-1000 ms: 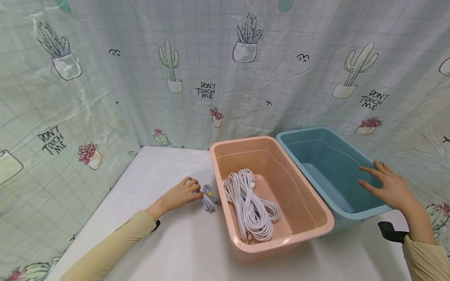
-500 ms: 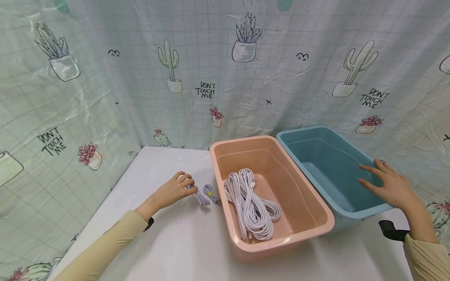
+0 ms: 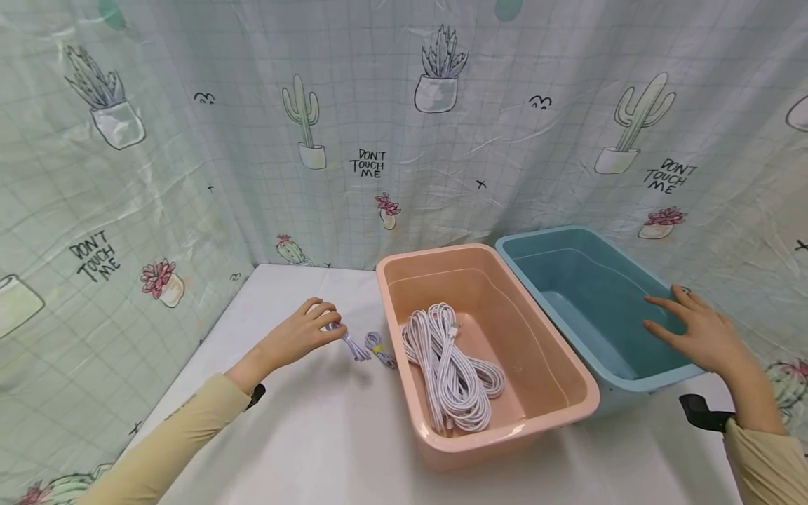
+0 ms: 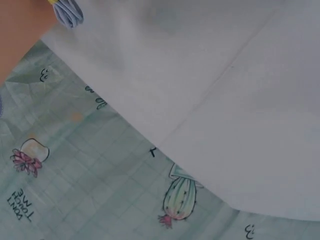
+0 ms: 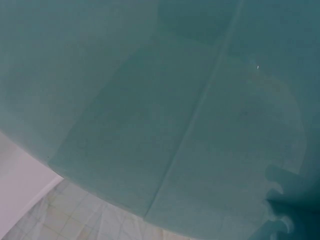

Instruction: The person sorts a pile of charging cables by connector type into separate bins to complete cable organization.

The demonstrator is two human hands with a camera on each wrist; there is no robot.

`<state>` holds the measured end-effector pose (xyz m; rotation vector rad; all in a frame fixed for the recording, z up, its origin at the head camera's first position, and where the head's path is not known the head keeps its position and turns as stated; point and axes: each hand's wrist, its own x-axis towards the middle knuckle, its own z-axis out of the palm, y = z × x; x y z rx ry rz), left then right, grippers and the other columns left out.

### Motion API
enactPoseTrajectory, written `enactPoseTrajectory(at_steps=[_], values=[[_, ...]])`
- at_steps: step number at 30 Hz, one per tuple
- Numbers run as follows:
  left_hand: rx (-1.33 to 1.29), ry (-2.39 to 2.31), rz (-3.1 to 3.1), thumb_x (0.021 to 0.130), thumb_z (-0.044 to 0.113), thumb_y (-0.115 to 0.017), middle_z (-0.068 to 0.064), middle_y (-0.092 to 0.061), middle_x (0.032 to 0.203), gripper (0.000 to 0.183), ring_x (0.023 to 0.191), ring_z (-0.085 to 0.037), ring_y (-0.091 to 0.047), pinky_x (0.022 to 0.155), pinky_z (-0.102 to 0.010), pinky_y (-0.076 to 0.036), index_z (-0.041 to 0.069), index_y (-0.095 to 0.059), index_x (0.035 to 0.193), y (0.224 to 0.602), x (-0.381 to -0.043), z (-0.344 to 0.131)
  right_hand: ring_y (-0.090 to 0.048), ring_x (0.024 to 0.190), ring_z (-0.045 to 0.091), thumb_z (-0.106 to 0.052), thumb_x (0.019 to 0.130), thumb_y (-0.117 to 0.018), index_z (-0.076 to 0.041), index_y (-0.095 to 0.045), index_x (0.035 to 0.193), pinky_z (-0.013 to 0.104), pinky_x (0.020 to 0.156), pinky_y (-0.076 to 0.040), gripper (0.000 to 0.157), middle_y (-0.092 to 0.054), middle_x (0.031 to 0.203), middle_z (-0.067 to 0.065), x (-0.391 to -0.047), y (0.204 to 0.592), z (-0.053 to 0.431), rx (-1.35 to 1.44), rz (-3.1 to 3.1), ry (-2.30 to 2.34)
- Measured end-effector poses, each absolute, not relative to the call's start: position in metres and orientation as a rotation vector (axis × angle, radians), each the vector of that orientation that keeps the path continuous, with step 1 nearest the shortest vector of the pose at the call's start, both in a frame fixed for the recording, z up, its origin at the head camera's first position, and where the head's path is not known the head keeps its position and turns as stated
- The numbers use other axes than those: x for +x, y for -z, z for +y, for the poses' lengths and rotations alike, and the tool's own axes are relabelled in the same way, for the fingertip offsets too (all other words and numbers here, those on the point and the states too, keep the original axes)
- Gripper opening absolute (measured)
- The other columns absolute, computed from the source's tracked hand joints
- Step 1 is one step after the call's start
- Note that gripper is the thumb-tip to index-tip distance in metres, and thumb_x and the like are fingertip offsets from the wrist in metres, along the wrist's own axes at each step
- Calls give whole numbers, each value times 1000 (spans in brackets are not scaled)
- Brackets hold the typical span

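Observation:
In the head view my left hand [image 3: 301,335] grips a small bundled lilac-grey cable [image 3: 355,346], its looped end sticking out below the fingers, just over the white table. A second small bundle, a cable with a yellow tie [image 3: 376,349], lies to its right. Large coils of white cable [image 3: 456,382] fill the left half of the pink bin [image 3: 536,361]. My right hand [image 3: 707,333] is at the right rim of the blue bin [image 3: 577,322], fingers spread and relaxed over its inside, holding nothing. The left wrist view shows only part of the left hand [image 4: 22,32].
Both bins stand side by side, pink left of blue. A patterned curtain [image 3: 341,210] hangs behind the white table [image 3: 303,435] and down its left side. The right wrist view is mostly the blue bin's inner wall [image 5: 125,125].
My left hand has drawn the lilac-grey cable back to the left, away from the yellow-tied bundle, which stays on the table. The right hand has hardly moved.

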<state>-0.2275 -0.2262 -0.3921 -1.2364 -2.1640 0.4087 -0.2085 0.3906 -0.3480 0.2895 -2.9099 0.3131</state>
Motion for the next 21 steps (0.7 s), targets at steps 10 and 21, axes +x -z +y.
enactPoseTrajectory(at_steps=[10,21], values=[[-1208,-335,-2109,64,2,-75,-3,-56,93,41,95,-23,-51,88,-42,-40,16,-56,97,351,-230,-230,-8,128,56,-41,87,-52,0,-41,130,75,83,-15,60,-12,141,37,-209,348,390,277,-2914,-300],[-1173,-360,-2027,63,-3,-75,-5,-57,95,42,96,-27,-53,86,-44,-43,15,-57,97,310,-239,-223,-8,128,56,-40,87,-52,1,-42,129,75,83,-15,60,-13,141,36,-211,347,390,272,-2908,-298]])
